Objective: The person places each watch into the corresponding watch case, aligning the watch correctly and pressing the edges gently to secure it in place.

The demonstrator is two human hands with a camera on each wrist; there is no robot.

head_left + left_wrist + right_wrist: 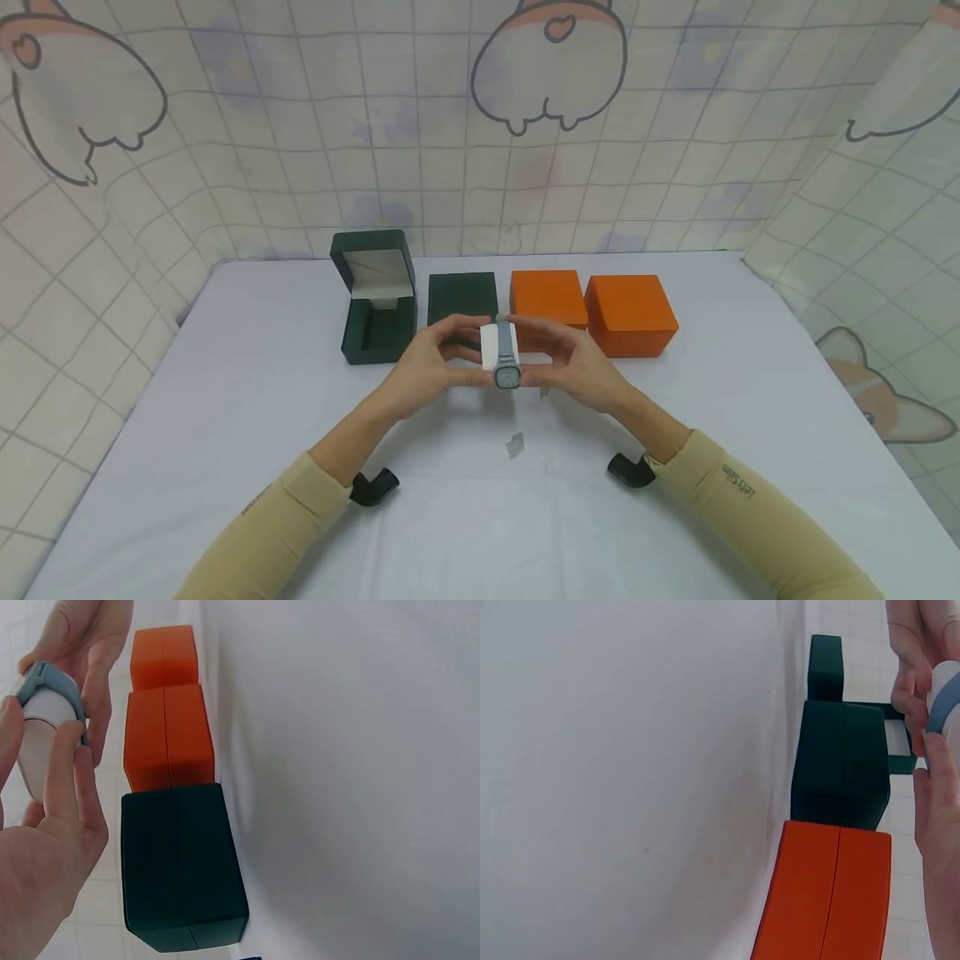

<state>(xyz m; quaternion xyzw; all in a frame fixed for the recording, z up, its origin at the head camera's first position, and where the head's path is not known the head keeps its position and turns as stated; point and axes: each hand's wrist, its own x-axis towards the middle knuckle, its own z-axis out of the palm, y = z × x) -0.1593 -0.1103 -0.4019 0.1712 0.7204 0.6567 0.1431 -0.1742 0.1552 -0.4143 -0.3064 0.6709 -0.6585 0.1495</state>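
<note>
A watch [507, 375] with a blue-grey strap and a squarish dial is wrapped round a white cushion [489, 346]. Both hands hold it above the table, dial towards the head camera. From the left side, my left hand [431, 367] grips it between thumb and fingers; my right hand [573, 362] grips it from the other side. In the left wrist view the strap [56, 675] curves round the cushion [36, 754]. Only part of the strap [946, 701] shows at the edge of the right wrist view.
Behind the hands stand an open green box [378, 329] with a pale lid lining, a closed green box [461, 292], and two closed orange boxes, one nearer the middle [547, 293] and one further right [632, 312]. A small grey scrap [515, 445] lies on the white tablecloth [480, 533].
</note>
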